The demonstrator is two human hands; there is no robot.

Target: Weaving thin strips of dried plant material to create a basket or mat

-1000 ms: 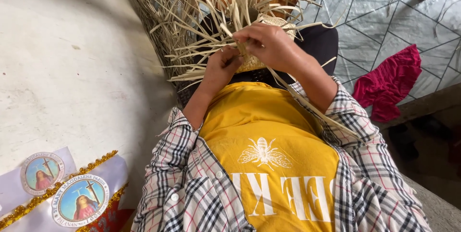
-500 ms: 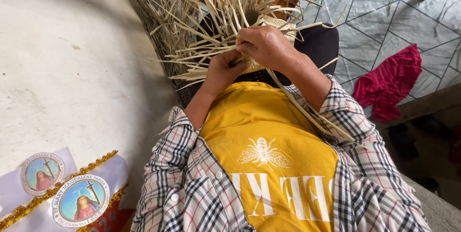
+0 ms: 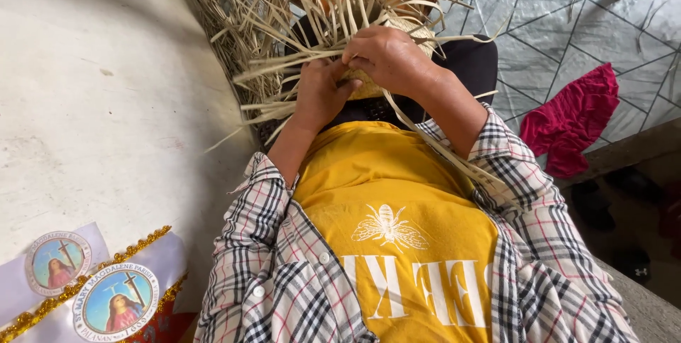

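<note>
While both hands met over the lap, the small pale woven patch of flat straw strips [image 3: 369, 87] sat directly between them, its loose tan strips [image 3: 319, 9] fanning out toward twelve o'clock and ten o'clock. The right hand [image 3: 389, 56] lay on top at one o'clock of the patch, fingers curled shut on the weave. The left hand [image 3: 320, 91] pressed in from nine o'clock, fingers pinching its edge, equally near.

Soft daylight, perhaps slight edge distortion.
</note>
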